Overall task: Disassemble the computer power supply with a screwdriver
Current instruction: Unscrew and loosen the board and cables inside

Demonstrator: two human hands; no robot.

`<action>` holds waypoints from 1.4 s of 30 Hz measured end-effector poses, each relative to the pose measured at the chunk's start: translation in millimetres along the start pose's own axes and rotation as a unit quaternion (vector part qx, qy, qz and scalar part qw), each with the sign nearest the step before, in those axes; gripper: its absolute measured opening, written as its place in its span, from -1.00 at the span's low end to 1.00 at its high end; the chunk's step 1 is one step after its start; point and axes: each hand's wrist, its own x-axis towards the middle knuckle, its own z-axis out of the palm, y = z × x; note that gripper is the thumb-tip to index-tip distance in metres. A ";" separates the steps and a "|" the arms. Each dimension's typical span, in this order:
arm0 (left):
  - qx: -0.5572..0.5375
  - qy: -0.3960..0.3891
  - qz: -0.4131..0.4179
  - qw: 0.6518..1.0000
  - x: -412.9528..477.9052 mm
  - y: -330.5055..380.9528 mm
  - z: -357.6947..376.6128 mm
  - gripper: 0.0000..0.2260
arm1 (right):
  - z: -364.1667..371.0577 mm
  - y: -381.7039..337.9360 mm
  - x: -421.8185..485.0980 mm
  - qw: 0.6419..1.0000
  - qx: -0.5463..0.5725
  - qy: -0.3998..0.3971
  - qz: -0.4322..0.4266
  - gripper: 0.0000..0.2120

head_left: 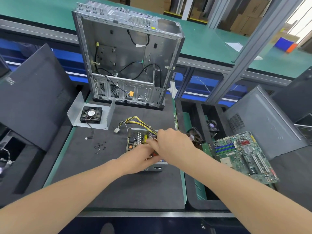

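fingers [150, 144] inside power supply [133, 141], long axis near-to-far — cables [135, 120] away

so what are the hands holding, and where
Cannot tell a grip. Both are on the open power supply: right hand over its board, left hand at its near end, fingers partly hidden under the right.

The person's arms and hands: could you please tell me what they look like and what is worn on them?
Both arms are bare up to the frame edge: no sleeves. The left hand and right hand wear no gloves, watch or wristband. Rings cannot be told.
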 end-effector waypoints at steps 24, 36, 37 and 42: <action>-0.014 0.023 -0.012 1.000 0.3 -0.7 -1.1 -0.81 | -11.5 11.2 9.8 0.997 -0.043 -0.040 -0.053 -0.36; -0.061 0.024 0.011 0.998 -4.5 5.5 -7.2 -0.89 | -23.0 23.3 10.4 0.952 0.038 -0.096 -0.289 -0.68; -0.061 0.027 0.008 0.998 -4.1 4.4 -5.9 -0.88 | -21.4 25.2 10.4 0.952 0.052 -0.096 -0.286 -0.68; -0.050 0.036 0.005 0.998 -1.0 0.8 -2.4 -0.80 | -14.2 23.8 2.4 0.982 0.033 -0.019 -0.182 -0.66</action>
